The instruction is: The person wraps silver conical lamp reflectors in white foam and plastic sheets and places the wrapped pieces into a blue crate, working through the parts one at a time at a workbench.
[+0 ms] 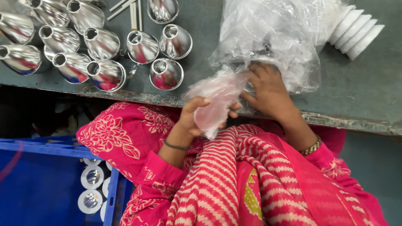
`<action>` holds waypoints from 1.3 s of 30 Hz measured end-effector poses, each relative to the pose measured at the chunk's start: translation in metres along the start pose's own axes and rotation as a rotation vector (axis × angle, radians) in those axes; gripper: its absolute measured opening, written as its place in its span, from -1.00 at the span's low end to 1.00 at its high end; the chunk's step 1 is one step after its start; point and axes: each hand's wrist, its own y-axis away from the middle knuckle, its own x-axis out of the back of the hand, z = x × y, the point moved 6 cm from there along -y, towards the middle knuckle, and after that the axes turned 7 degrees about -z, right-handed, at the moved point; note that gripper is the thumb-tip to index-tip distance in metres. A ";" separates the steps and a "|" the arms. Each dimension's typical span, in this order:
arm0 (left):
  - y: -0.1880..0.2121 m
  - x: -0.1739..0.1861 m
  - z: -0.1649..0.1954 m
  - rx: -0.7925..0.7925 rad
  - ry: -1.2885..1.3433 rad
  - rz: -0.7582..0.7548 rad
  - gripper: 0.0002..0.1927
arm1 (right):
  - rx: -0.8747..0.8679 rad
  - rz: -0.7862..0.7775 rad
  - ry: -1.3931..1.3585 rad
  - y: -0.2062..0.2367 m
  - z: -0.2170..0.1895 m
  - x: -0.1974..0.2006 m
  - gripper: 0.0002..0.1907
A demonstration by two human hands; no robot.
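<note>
Here, your left hand [190, 119] sits just off the near edge of the desk [360, 88], fingers curled and thumb folded over the top of a small clear plastic pouch [217, 102]. The grip is closed around the pouch's lower half, so the film bulges out above and below your fist. What is inside the pouch is too blurred to tell.

Your right hand [268, 90] rests on the desk right at that near edge, just beside the pouch's upper end. Its fingers are bent and pressed together, pinching the crumpled mouth of a large clear plastic bag [268, 37] that lies heaped toward the far edge. Your fingertips also touch the top of the pouch, so the two grips meet there.

To the right of the bag, near the far right corner, a stack of white ribbed rings [356, 31] leans on its side, partly tucked into the bag's film. Across the left half of the desk, shiny metal cone reflectors [106, 75] lie in a loose cluster, some mouth-up, some tipped over; a few thin white sticks [135, 12] lie among them near the far edge.

Below the desk on the left, a blue crate [42, 184] holds round white-rimmed parts [92, 178] along its right wall.
</note>
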 end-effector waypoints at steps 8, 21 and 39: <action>-0.007 0.009 -0.004 -0.041 0.091 0.088 -0.21 | -0.189 0.211 -0.444 0.037 0.007 0.015 -0.72; 0.007 0.031 -0.033 0.151 -0.066 0.191 -0.40 | -0.180 -0.014 -1.319 0.036 -0.014 0.008 -0.83; 0.000 -0.024 -0.011 -0.435 -0.720 0.416 -0.69 | 0.138 0.509 -0.260 0.020 -0.075 0.032 -0.70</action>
